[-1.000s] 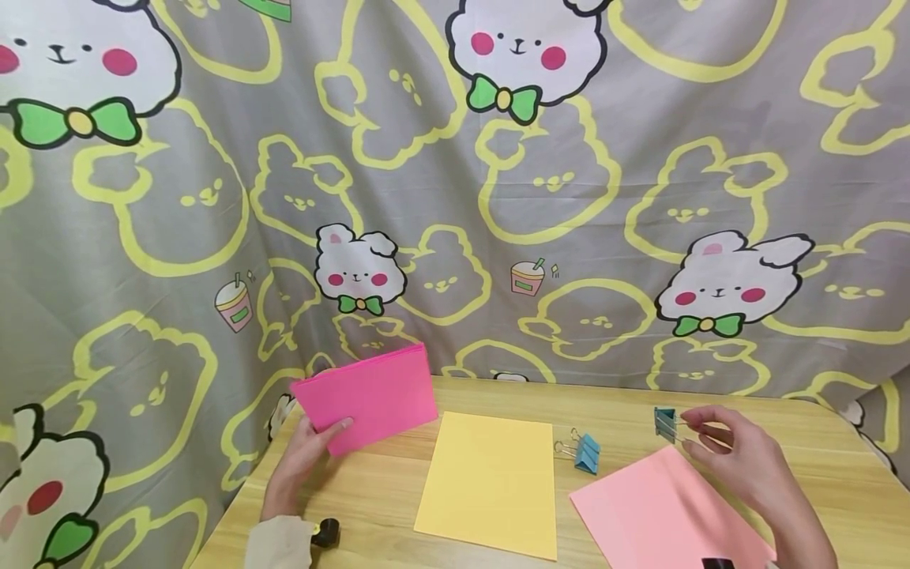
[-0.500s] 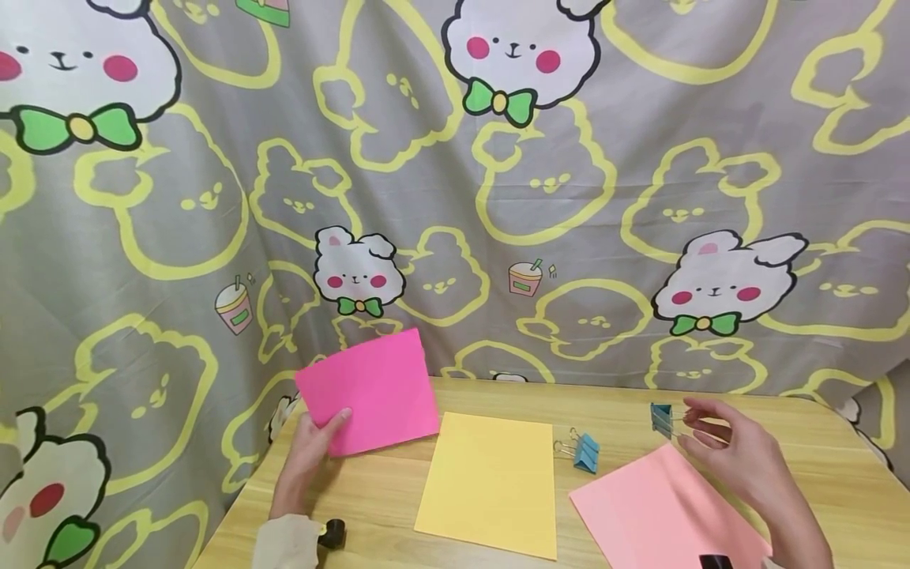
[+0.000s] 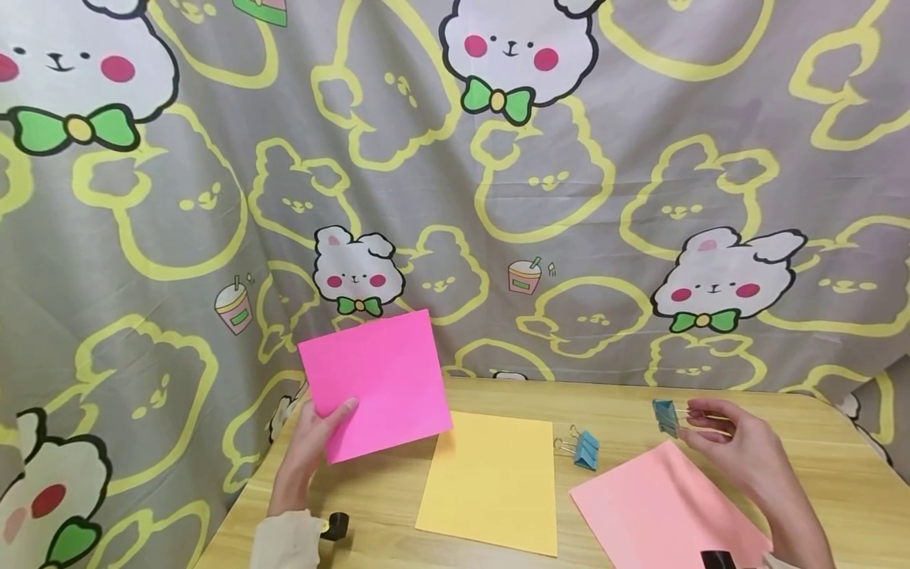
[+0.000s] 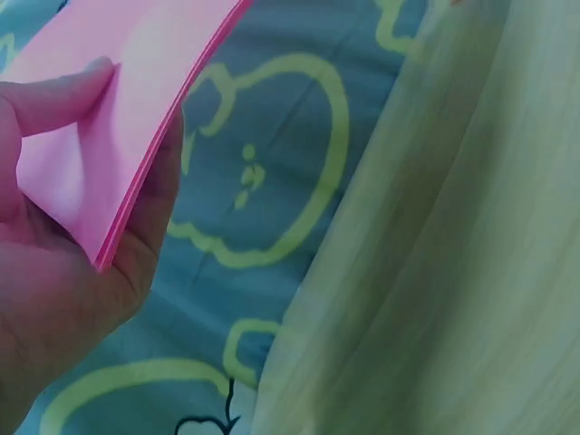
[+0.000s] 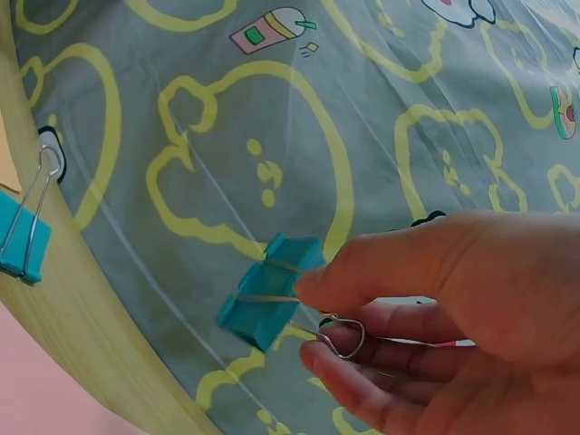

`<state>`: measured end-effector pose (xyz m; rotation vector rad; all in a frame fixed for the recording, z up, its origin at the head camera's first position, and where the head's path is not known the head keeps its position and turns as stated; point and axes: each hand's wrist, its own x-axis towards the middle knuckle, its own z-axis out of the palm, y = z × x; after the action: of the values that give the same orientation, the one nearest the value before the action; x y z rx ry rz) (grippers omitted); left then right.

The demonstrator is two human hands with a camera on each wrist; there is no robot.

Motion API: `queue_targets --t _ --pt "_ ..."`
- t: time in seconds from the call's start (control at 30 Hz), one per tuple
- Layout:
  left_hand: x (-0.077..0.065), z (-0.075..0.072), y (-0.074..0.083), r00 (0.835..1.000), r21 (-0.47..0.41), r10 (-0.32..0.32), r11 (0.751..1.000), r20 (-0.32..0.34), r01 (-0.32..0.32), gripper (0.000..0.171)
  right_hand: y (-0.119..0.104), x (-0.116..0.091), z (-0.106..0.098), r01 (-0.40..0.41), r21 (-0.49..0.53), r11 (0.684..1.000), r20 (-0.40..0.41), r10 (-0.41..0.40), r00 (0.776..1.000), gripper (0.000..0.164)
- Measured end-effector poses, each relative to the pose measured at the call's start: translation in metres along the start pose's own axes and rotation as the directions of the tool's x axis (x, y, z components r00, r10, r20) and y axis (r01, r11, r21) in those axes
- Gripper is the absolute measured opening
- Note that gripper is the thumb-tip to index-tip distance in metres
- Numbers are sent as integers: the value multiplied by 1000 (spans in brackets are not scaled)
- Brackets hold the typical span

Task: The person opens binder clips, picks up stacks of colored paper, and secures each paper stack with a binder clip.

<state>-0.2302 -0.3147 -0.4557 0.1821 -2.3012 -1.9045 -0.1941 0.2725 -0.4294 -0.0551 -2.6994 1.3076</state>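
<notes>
Left hand [image 3: 307,450] gripped magenta paper stack [image 3: 375,383] by its corner, raised off the surface [image 3: 626,411]. Right hand [image 3: 739,454] pinched teal binder clip [image 3: 666,416] handles. No legible writing.

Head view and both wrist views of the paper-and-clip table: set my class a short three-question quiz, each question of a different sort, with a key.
1. True or false: the left hand holds the bright pink sheet lifted off the table.
2. Which does the right hand pinch? A: the yellow sheet. B: a teal binder clip. C: the light pink sheet.
3. Fill in: a second binder clip lies on the table between the yellow sheet and the ____ sheet.

Key: 1 true; 2 B; 3 light pink.
</notes>
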Motion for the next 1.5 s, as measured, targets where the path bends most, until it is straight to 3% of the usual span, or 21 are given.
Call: queue_targets --t 0.1,0.27,0.5,0.73,0.9,1.1,1.5 --pt "0 7 2 1000 -4 -8 1000 15 8 33 2 -1 3 36 52 998 -4 -36 999 57" --pt "0 19 4 998 3 -19 1000 54 19 30 2 -3 6 0 174 985 20 -4 1000 60" --pt "-4 40 9 991 -26 11 1000 133 -7 23 1 -5 9 -34 169 985 9 33 999 61" --pt "-5 60 6 967 -138 10 990 254 26 25 -2 -3 17 -28 174 984 40 21 999 62" --pt "-7 72 5 946 -151 12 988 324 39 29 -7 -3 20 -17 190 982 88 1 996 61" --pt "-9 87 7 941 -145 12 989 337 40 28 -10 -1 26 -15 226 974 108 -9 994 57" --pt "-17 106 10 911 -147 32 989 411 32 31 -21 1 37 -5 312 950 134 -38 990 53"
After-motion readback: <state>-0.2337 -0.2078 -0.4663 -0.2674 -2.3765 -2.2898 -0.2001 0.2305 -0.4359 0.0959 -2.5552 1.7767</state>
